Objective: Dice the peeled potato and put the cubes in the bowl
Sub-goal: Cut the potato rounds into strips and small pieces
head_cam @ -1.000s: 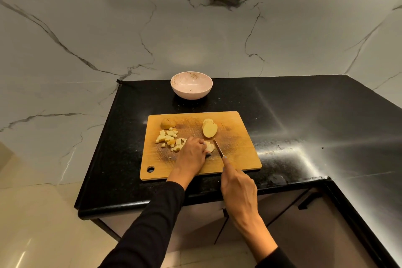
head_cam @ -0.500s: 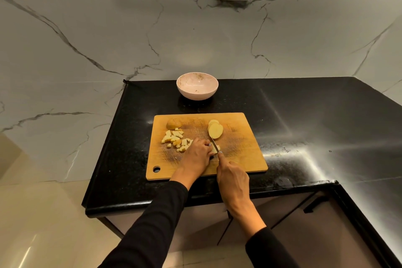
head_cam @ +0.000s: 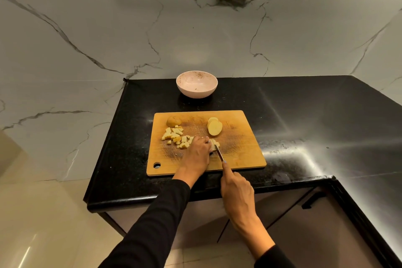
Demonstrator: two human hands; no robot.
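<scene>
On the board [head_cam: 239,150], slices [head_cam: 215,126] wait near the far edge; cubes [head_cam: 176,136] lie left. The bowl [head_cam: 196,91] behind appears unfilled. A piece is pinned by the left hand [head_cam: 196,154]; the knife [head_cam: 219,153] is gripped by the right hand [head_cam: 237,193].

Long black sleeves [head_cam: 152,226] down to both wrists, bare hands, pale polish on the nails.

Pale pink bowl [head_cam: 196,84]; black counter [head_cam: 304,111]; veined wall [head_cam: 108,28].
</scene>
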